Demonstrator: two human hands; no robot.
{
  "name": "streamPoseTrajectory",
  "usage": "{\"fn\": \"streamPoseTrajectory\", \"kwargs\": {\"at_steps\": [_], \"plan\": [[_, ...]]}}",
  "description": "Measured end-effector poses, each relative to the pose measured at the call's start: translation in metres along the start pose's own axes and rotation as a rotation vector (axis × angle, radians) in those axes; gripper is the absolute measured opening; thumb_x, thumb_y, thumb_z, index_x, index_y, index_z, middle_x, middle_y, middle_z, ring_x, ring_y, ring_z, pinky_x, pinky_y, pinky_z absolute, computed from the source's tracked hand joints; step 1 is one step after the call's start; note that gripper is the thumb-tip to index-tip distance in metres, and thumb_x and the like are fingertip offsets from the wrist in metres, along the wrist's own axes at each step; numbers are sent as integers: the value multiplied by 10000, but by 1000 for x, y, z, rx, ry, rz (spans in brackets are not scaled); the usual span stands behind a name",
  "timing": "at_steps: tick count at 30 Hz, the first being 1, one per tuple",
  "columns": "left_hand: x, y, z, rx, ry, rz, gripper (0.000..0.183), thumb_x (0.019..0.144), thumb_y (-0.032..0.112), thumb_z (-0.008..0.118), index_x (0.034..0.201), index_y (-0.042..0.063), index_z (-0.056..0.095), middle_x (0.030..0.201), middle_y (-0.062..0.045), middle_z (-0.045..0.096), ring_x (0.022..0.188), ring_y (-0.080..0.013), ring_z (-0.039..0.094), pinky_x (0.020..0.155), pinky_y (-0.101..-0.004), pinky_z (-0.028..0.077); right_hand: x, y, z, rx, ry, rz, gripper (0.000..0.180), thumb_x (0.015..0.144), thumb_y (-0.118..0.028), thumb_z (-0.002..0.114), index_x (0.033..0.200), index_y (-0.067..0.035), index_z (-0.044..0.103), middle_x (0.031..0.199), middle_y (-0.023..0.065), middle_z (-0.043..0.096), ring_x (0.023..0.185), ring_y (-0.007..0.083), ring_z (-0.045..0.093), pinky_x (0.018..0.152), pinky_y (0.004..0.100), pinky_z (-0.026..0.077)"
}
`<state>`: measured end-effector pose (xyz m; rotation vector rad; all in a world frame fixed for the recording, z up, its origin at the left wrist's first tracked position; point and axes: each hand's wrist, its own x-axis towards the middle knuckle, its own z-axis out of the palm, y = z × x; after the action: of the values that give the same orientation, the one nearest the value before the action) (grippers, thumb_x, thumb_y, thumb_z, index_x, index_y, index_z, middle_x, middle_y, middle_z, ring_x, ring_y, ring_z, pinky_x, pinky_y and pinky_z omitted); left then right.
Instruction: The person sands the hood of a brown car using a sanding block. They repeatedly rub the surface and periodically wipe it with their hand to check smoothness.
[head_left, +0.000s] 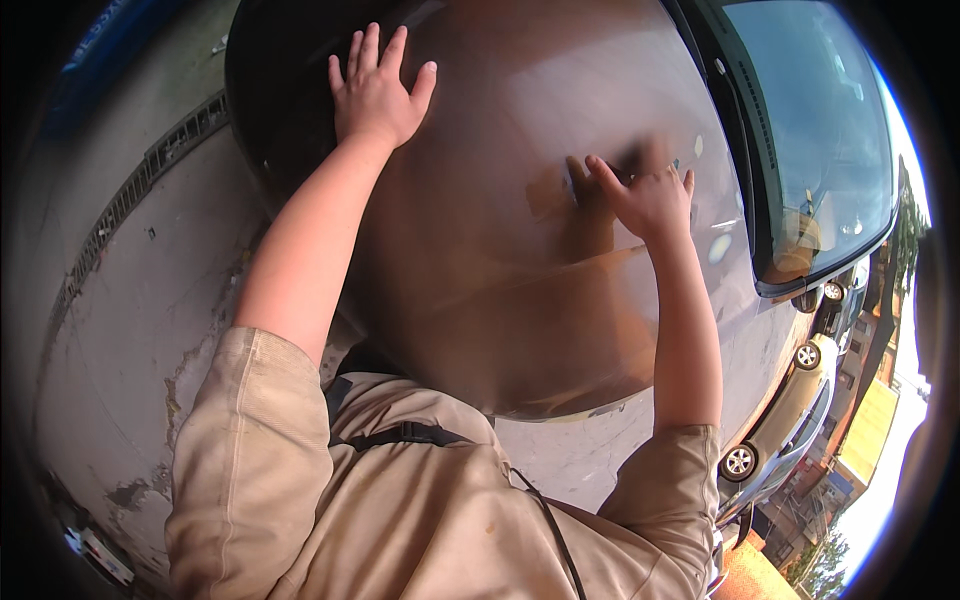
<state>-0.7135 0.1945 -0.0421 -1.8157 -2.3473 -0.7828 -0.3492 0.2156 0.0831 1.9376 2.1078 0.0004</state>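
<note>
A dark brownish car hood (480, 225) spreads before me, with blurred reflections across its surface. My left hand (379, 97) lies on its far left part, palm down and fingers spread. Over the right part of the hood, my right hand (649, 199) has thumb and little finger stretched out. Its middle fingers look bent, and a dark blur lies just ahead of them. I cannot tell whether that blur is a held thing or a reflection. Pale spots, one a pale patch (720, 248) with a yellowish rim, mark the hood near the windshield side.
The windshield (810, 135) and its black cowl border the hood on the right. A metal drain grate (142, 172) crosses the cracked concrete floor (150, 300) at left. Parked cars, one of them silver (780, 420), stand along the right. A blue vehicle (90, 60) shows at upper left.
</note>
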Motion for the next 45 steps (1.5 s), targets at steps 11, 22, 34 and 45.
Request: {"fn": "streamPoseTrajectory", "kwargs": {"at_steps": [11,22,34,45], "plan": [[3,3,-7,-38,11,-10,710,1020,513,558,1602,118,466,1672,-221,393,1581,-376,321,1311,-584,164,-5,-27,70,224,521,-284,1106,934,-743,582,1678,-6,225,1736,243,256,1623,428,177,1304,587,113],[3,8,-14,-43,15,-3,705,1029,511,557,1593,98,475,1680,-224,382,1580,-368,326,1312,-560,186,21,-1,60,203,465,-50,1073,978,-746,519,1674,26,251,1745,253,240,1633,433,161,1311,564,108],[1,6,-12,-56,23,0,713,1028,519,548,1595,93,474,1679,-228,381,1576,-374,330,1309,-572,185,19,-28,65,217,518,-149,1083,968,-765,513,1673,15,254,1747,256,227,1638,414,154,1310,572,110],[3,7,-13,-79,37,-1,715,1025,517,546,1588,81,479,1681,-237,376,1580,-378,323,1311,-577,176,-51,-145,33,-35,407,-409,1165,874,-836,568,1651,-2,328,1743,185,291,1626,368,223,1275,643,169]]}}
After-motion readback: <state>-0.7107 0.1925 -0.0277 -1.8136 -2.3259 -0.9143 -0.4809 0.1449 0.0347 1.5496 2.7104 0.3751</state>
